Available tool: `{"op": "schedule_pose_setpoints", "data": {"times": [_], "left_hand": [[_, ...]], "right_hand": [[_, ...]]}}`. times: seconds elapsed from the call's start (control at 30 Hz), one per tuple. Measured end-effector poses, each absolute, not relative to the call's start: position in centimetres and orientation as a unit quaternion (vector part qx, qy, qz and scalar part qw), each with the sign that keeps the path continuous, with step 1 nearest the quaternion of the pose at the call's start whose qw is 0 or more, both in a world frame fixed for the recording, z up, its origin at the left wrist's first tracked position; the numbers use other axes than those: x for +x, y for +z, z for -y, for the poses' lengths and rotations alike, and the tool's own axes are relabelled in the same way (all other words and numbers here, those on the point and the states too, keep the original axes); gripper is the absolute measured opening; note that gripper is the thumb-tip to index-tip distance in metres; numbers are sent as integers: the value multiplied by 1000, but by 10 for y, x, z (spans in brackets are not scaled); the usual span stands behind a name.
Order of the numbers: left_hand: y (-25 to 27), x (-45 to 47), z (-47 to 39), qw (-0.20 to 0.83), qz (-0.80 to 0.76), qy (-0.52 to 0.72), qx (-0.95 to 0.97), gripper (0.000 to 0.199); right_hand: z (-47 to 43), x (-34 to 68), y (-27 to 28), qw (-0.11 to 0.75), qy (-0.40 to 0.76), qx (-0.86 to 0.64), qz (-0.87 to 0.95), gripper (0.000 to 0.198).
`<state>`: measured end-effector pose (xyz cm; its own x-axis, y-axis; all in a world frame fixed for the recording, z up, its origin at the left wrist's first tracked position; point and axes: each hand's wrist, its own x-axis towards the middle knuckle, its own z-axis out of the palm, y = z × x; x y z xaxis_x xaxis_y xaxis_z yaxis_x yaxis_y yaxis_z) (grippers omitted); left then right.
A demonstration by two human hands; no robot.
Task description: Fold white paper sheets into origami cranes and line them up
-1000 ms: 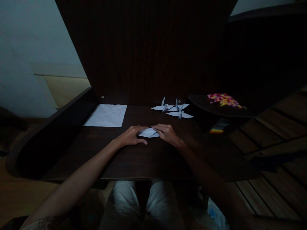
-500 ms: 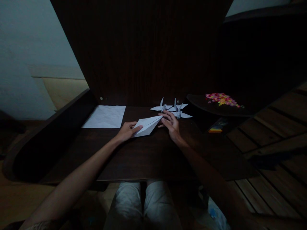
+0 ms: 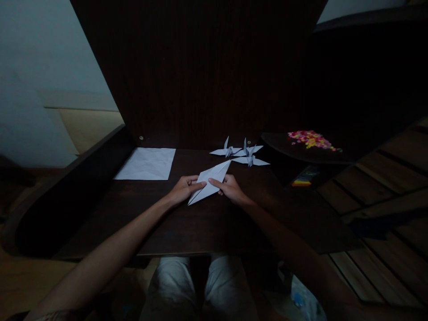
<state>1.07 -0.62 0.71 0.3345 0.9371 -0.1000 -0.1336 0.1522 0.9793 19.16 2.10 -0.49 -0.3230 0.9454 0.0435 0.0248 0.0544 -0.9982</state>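
Between my two hands is a folded white sheet of paper (image 3: pixel 216 173), diamond-shaped, with a crease line down its length and one point toward the far right. My left hand (image 3: pixel 185 188) grips its left edge, thumb on top and fingers underneath. On the opposite edge, my right hand (image 3: pixel 230 187) pinches it the same way, its thumb lying near the middle of the paper. Just beyond the tip of the diamond, several folded paper cranes (image 3: pixel 249 159) rest close together on the dark wooden desk (image 3: pixel 200 227).
A flat white paper sheet (image 3: pixel 147 163) lies at the back left of the desk. On a raised dark shelf (image 3: pixel 277 141) at the right sits a pile of small pink, red and yellow pieces (image 3: pixel 312 139). A tall dark panel (image 3: pixel 200 71) closes off the back.
The folded paper has turned more upright, its near point now aimed toward me. My right hand has moved from the far tip down to the right edge, thumb on top.
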Motion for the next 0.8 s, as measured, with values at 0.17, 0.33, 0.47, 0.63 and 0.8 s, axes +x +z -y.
{"op": "schedule_pose_setpoints", "data": {"times": [0.17,0.33,0.47,0.63,0.8], "left_hand": [[8,14,5,712,-371,437,404,44],[6,13,6,693,-387,429,431,39],[5,13,8,661,-387,429,477,33],[7,13,9,628,-410,430,503,29],[8,12,10,619,-424,393,531,29]], "right_hand": [[-20,194,-2,434,588,-394,558,34],[-17,193,0,416,599,-397,557,34],[-17,192,-1,416,596,-387,568,33],[-15,192,-4,416,629,-366,546,29],[-13,190,-1,444,622,-371,528,29]]}}
